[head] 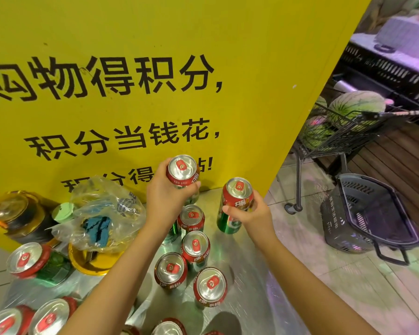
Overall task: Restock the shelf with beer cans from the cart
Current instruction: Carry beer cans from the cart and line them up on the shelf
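Here the yellow panel (155, 68) rises just beyond both hands, close enough that a lifted can could knock against it. Below the hands lies a shiny plastic sheet (240, 298) on which the loose cans stand; it looks slick, so they may skid or topple if brushed. Left of the left hand, a crumpled clear bag (102, 213) could snag a wrist. Under the forearms, the upright cans (195, 246) stand close together, and a dropped one would likely bowl several over. The left hand (166, 199) is closed around a can (183, 171) held upright; the right hand (249, 217) grips another can (236, 204) by its middle, and one-handed holds like these could slip
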The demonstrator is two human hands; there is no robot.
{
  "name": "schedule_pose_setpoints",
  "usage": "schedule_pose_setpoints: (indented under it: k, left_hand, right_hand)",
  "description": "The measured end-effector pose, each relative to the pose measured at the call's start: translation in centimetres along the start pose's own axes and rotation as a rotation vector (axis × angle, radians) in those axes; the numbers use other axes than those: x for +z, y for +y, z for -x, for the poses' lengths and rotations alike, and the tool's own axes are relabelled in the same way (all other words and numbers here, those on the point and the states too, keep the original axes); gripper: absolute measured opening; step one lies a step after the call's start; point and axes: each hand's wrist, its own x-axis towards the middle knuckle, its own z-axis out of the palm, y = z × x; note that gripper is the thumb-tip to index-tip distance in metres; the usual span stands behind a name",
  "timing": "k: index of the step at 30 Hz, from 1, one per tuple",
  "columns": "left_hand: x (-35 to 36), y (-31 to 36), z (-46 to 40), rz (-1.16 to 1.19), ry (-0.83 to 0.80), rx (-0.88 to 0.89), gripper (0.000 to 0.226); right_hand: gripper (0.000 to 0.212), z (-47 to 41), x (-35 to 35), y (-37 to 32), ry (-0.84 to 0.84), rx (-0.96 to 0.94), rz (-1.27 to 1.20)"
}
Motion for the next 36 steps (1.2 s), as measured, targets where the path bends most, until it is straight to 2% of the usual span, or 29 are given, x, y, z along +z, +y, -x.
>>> schedule_pose_setpoints:
  k: [3, 8, 11, 14, 19, 22, 25, 28, 32, 34, 36]
  left_hand:
    - [-1.2, 2.8, 1.3, 0.097, 0.045, 0.019, 0.072]
    - [-3.6, 9.3, 5.8, 0.293, 0.112, 0.054, 0.054]
    - [-5.3, 12.6, 10.0, 0.364, 0.117, 0.064, 0.053]
    - [-7.0, 14.7, 15.1, 0.402, 0.111, 0.054, 0.066]
    - [-9.4, 16.1, 25.0, 0.348, 0.161, 0.034, 0.059]
    - [-10.9, 15.8, 31.3, 0.336, 0.25, -0.018, 0.05]
    - [-12.5, 15.0, 37.5, 0.328, 0.355, -0.062, 0.058]
    - [-14.6, 14.2, 43.3, 0.286, 0.453, -0.119, 0.052]
    - [-18.5, 13.8, 51.5, 0.223, 0.673, -0.266, 0.049]
    - [-20.7, 13.6, 55.0, 0.189, 0.782, -0.335, 0.04]
    - [-22.9, 13.1, 58.1, 0.167, 0.879, -0.388, 0.04]
  right_hand:
    - [0.059, 1.4, -1.9, -2.2, 0.023, -0.05, -0.073]
    - [0.079, 4.9, -5.5, -6.1, -0.01, -0.124, -0.191]
    - [0.07, 8.5, -7.7, -8.6, -0.077, -0.175, -0.225]
    - [0.066, 12.9, -9.8, -10.6, -0.132, -0.212, -0.266]
    - [0.069, 20.8, -11.7, -11.8, -0.255, -0.233, -0.288]
    - [0.065, 25.1, -11.8, -11.1, -0.342, -0.227, -0.267]
    - [0.068, 28.8, -11.0, -9.7, -0.474, -0.208, -0.251]
    - [0.071, 32.2, -9.4, -8.2, -0.604, -0.161, -0.259]
    - [0.071, 37.9, -6.3, -7.1, -0.778, -0.114, -0.209]
    - [0.073, 40.7, -4.5, -7.5, -0.899, -0.13, -0.162]
    - [0.067, 43.4, -2.5, -8.0, -1.016, -0.158, -0.126]
